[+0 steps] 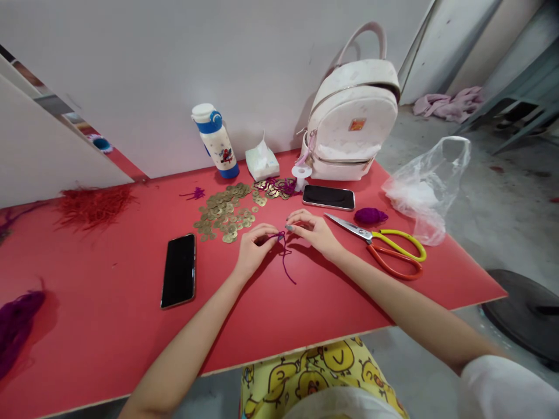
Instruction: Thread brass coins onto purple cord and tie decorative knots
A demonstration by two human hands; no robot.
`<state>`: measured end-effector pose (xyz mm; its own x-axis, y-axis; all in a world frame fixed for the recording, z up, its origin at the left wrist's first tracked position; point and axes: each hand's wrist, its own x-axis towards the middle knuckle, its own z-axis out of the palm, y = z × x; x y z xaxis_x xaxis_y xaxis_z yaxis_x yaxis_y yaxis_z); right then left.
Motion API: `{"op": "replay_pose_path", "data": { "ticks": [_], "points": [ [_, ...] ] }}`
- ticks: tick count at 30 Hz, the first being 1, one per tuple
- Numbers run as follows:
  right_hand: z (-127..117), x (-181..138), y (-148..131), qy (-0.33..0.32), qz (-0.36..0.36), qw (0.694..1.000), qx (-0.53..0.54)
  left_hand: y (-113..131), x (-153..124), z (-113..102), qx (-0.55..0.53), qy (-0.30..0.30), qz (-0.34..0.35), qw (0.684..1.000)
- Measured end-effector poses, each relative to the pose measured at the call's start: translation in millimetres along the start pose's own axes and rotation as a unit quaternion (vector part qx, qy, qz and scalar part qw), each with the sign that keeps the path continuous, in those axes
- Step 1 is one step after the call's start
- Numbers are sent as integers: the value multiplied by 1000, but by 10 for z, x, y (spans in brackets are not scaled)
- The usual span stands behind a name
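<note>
Near the middle of the red table (244, 326), my left hand (255, 249) pinches a thin purple yarn (286, 262) between thumb and forefinger. The yarn forms a small loop or knot at the fingertips, and a loose tail trails down the tabletop. My right hand (317, 234) is just right of that loop, its fingers bent and the thumb and forefinger tips close together. Whether a strand lies between them is too small to tell. Behind my hands lie many brass-coloured coins with holes (227, 206), some under purple yarn pieces (286, 186).
Scissors (371, 235) and a purple yarn bundle (371, 216) lie right. Phones lie left (179, 270) and behind (328, 197). Along the back stand a bottle (218, 142), tissues (262, 163), a white spool (301, 174) and a backpack (353, 122). A plastic bag (423, 192) hangs over the right edge. Red strands (94, 206) lie left.
</note>
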<state>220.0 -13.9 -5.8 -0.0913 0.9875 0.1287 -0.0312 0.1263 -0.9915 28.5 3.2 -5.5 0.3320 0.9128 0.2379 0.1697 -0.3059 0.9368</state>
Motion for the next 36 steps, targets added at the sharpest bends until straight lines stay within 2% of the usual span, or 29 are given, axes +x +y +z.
{"op": "replay_pose_path", "data": {
  "ticks": [7, 11, 14, 16, 20, 22, 24, 27, 33, 36],
  "points": [
    [16, -8, -22, -56, -9, 997, -57, 36, 0, 2, 2, -7, 5, 1000],
    [4, -5, -7, -62, 31, 997, 35, 59, 0, 8, 6, -10, 4, 1000],
    [-1, 1, 23, -27, 69, 992, 107, 44, -1, 10, 0, -6, -5, 1000],
    [0, 4, 30, 11, 69, 991, 113, 25, 0, 7, -9, 4, -8, 1000],
    [-1, -5, -12, 108, -23, 993, 37, -13, 13, -5, -29, 37, -33, 998],
    [0, -19, -40, 122, -74, 990, -20, -29, 24, -10, -39, 63, -47, 996],
    [13, -38, -50, 96, -101, 986, -90, -43, 34, -15, -43, 84, -45, 994],
    [56, -68, -26, 34, -100, 979, -175, -53, 40, -20, -54, 93, -33, 994],
    [110, -80, 52, -37, -125, 966, -224, -10, 27, -23, -98, 59, -66, 991],
    [107, -76, 63, -56, -126, 960, -243, 17, 19, -19, -106, 63, -88, 988]
  ]
}}
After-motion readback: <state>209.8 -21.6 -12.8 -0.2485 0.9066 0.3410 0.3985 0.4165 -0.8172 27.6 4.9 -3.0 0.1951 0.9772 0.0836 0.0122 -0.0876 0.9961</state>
